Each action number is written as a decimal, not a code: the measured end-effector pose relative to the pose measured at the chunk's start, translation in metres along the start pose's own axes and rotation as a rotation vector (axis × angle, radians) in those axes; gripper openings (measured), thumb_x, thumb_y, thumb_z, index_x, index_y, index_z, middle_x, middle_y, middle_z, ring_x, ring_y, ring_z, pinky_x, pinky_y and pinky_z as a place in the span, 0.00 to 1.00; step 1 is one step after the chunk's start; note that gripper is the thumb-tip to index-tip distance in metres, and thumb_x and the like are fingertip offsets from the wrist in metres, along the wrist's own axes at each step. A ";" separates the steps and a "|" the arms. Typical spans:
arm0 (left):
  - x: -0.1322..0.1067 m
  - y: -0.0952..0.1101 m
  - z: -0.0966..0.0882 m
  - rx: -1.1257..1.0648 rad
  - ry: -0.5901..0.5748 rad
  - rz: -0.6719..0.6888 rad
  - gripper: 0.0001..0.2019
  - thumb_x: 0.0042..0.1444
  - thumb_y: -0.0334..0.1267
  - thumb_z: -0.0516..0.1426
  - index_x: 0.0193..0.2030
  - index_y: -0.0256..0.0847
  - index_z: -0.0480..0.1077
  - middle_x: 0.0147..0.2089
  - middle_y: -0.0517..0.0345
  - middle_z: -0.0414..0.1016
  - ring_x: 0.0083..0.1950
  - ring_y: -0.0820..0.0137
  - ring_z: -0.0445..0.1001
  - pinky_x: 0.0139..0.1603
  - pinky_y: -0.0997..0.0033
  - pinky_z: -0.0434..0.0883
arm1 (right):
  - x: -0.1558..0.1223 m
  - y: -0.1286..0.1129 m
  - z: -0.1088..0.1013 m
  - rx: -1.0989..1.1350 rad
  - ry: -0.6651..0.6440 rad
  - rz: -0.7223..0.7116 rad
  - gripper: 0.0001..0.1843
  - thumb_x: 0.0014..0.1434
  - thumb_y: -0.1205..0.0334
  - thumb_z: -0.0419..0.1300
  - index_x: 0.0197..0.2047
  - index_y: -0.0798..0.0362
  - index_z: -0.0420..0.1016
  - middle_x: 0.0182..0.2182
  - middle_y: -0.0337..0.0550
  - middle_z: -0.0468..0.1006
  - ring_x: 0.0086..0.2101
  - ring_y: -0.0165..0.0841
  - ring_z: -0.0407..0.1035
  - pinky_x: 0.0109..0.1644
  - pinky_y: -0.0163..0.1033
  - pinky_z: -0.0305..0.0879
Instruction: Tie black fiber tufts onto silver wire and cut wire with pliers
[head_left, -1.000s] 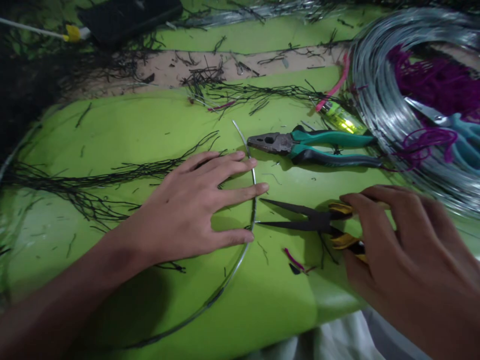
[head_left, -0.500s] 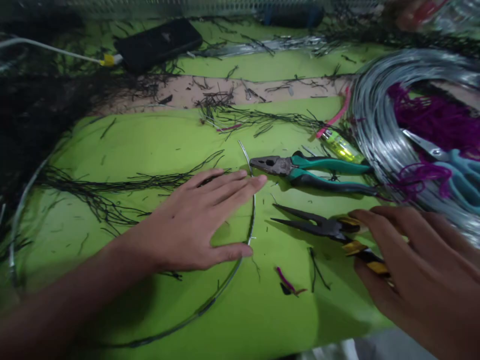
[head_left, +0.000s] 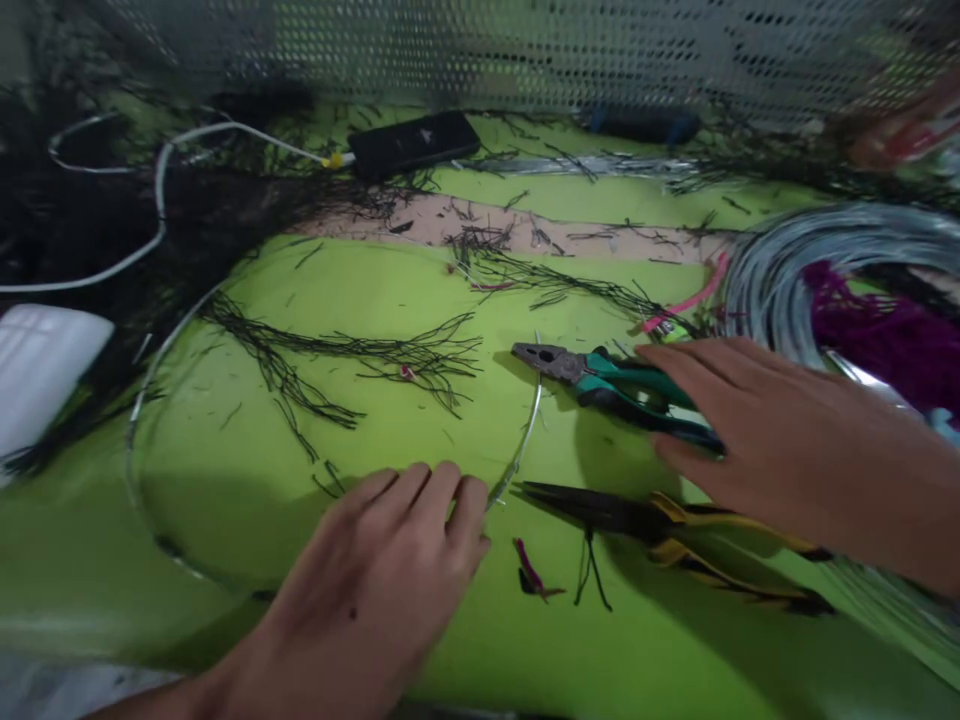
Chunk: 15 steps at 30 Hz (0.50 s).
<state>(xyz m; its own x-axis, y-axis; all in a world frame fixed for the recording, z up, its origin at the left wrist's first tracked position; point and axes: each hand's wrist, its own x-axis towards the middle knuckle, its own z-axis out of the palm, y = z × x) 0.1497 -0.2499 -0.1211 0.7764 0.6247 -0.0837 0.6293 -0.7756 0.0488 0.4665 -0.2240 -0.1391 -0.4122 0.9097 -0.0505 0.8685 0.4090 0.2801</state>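
A thin wire ring (head_left: 147, 375) lies on the green surface (head_left: 390, 290), its free end rising near the middle. My left hand (head_left: 390, 580) rests at the ring's near right part, its curled fingers closed on the wire. My right hand (head_left: 780, 440) is over the green-handled pliers (head_left: 592, 375), with fingers above and thumb below the handles, closing on them. The pliers' grey jaws point left. Yellow-handled long-nose pliers (head_left: 660, 520) lie just in front of that hand, untouched.
A big coil of silver wire (head_left: 772, 270) with purple yarn (head_left: 892, 345) sits at the right. Black twiggy strands (head_left: 360, 350) litter the surface. A black phone (head_left: 412, 140) on a white cable (head_left: 157, 190), a white object (head_left: 37, 365) and a perforated metal sheet (head_left: 525, 45) border the back and left.
My right hand left the yellow-handled pliers and moved up onto the green-handled ones. My left hand slid back along the ring and its fingers curled. The camera tilted up.
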 end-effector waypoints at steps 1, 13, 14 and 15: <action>-0.001 0.005 0.005 0.013 0.002 -0.051 0.11 0.52 0.22 0.56 0.39 0.41 0.73 0.33 0.56 0.73 0.33 0.62 0.73 0.33 0.58 0.75 | 0.007 -0.003 -0.001 -0.013 -0.028 -0.025 0.35 0.61 0.47 0.52 0.65 0.59 0.64 0.54 0.56 0.77 0.50 0.49 0.74 0.38 0.50 0.75; -0.010 0.028 0.014 -0.163 0.116 -0.423 0.07 0.69 0.28 0.49 0.46 0.42 0.65 0.34 0.60 0.78 0.29 0.64 0.77 0.25 0.64 0.66 | 0.035 -0.011 -0.010 0.087 -0.303 0.166 0.20 0.66 0.50 0.49 0.51 0.54 0.70 0.36 0.50 0.82 0.30 0.48 0.77 0.26 0.41 0.53; -0.009 0.029 0.014 -0.216 0.116 -0.453 0.06 0.71 0.30 0.48 0.46 0.43 0.64 0.34 0.62 0.78 0.27 0.65 0.77 0.23 0.64 0.63 | 0.031 -0.010 -0.008 0.083 -0.271 0.178 0.22 0.67 0.47 0.49 0.51 0.54 0.70 0.38 0.50 0.82 0.30 0.48 0.77 0.25 0.41 0.54; -0.008 0.029 0.015 -0.265 0.113 -0.474 0.06 0.72 0.32 0.48 0.47 0.44 0.65 0.33 0.63 0.78 0.26 0.65 0.76 0.23 0.64 0.63 | 0.025 -0.009 -0.007 0.073 -0.225 0.183 0.25 0.67 0.44 0.48 0.53 0.54 0.70 0.41 0.51 0.82 0.31 0.48 0.77 0.25 0.42 0.56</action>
<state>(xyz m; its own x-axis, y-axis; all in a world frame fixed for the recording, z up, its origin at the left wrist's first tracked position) 0.1612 -0.2784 -0.1341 0.3958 0.9169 -0.0507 0.8864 -0.3670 0.2821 0.4462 -0.2057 -0.1362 -0.1823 0.9585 -0.2191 0.9437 0.2332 0.2349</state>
